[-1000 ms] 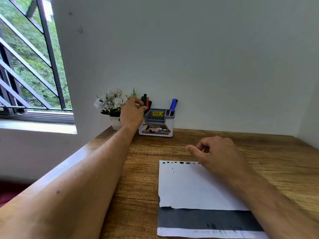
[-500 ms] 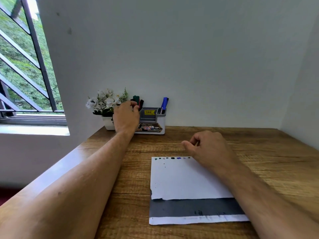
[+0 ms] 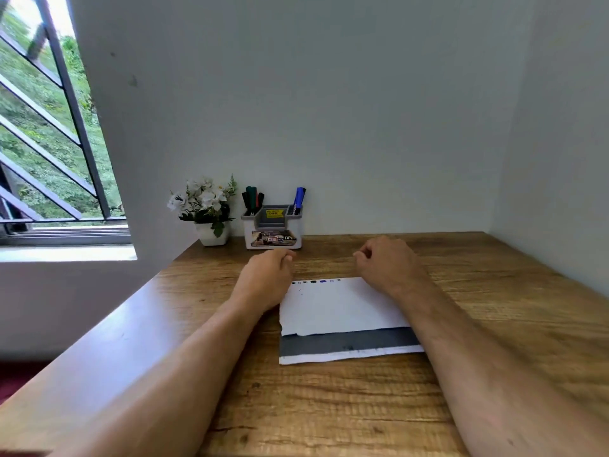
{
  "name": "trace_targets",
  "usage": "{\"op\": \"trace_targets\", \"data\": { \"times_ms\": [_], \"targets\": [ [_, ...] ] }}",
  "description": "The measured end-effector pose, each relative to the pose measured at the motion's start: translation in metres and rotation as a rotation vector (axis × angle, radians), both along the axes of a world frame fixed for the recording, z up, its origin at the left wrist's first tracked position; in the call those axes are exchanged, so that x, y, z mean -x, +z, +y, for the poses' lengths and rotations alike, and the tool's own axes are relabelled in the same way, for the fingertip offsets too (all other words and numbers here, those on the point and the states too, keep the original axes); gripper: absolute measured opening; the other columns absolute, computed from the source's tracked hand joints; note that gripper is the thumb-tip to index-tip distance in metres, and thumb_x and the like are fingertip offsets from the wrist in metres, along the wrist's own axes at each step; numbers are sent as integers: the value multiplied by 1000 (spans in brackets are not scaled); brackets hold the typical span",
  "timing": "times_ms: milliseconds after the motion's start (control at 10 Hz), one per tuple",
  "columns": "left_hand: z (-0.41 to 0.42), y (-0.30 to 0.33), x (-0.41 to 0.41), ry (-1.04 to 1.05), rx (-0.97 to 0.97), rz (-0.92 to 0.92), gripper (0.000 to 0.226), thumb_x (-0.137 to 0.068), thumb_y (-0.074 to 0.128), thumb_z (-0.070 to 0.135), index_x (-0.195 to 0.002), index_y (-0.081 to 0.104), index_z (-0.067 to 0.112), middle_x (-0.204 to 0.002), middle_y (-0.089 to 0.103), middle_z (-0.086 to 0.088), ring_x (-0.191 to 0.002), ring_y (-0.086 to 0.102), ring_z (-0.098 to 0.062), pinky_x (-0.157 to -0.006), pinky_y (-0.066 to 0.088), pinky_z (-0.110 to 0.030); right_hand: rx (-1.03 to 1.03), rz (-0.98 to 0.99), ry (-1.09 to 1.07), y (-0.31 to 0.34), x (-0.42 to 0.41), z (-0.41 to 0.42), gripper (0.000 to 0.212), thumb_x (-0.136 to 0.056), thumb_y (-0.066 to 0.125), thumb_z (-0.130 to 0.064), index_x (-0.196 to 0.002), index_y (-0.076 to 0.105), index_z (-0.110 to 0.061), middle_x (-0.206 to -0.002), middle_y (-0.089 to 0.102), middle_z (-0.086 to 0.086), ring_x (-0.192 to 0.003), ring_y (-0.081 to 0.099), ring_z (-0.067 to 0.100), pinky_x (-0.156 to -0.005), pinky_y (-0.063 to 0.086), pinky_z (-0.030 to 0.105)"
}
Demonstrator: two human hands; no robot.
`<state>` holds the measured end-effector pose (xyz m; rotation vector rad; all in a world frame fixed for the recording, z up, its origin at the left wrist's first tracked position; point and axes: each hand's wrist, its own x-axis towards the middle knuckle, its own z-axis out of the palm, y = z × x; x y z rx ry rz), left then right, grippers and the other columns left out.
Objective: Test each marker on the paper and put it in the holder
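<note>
Bare desk (image 3: 329,258) lies between both hands and beyond them up to the holder (image 3: 273,232), while the flower pot (image 3: 212,233) crowds the holder's left and the wall (image 3: 362,127) blocks behind.

Both forearms reach forward, bare, converging slightly toward each other. The left hand (image 3: 267,278) lies knuckles up with its fingers loosely curled inward and its thumb tip against the index finger, holding nothing. The right hand (image 3: 385,262) sits level with it and a little apart to its right, back upward, fingers loosely curled under toward the palm, also holding nothing. Whether either hand touches the desk (image 3: 329,407) cannot be told.
</note>
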<state>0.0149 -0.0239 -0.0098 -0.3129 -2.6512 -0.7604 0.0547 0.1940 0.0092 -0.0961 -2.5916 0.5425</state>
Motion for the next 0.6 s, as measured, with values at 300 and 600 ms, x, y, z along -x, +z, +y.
{"op": "trace_targets", "data": {
  "times_ms": [300,600],
  "targets": [
    [-3,-2,5,-74,140,22,42,-103,33,48,-119,63,23,-116,67,-1,-108,60,-21,-88,44,-36,-45,-283,64,-4,9,-5,84,-94,29,-73,-155,34,-15,-164,29,9,-153,15,32,-120,15,57],
    [-8,-5,6,-19,179,111,46,-104,30,48,-104,69,24,-101,72,1,-96,65,-21,-83,50,-37,-93,-435,58,-8,11,-6,97,-87,18,-83,-159,22,-17,-168,15,11,-154,3,34,-118,-5,62]
  ]
}}
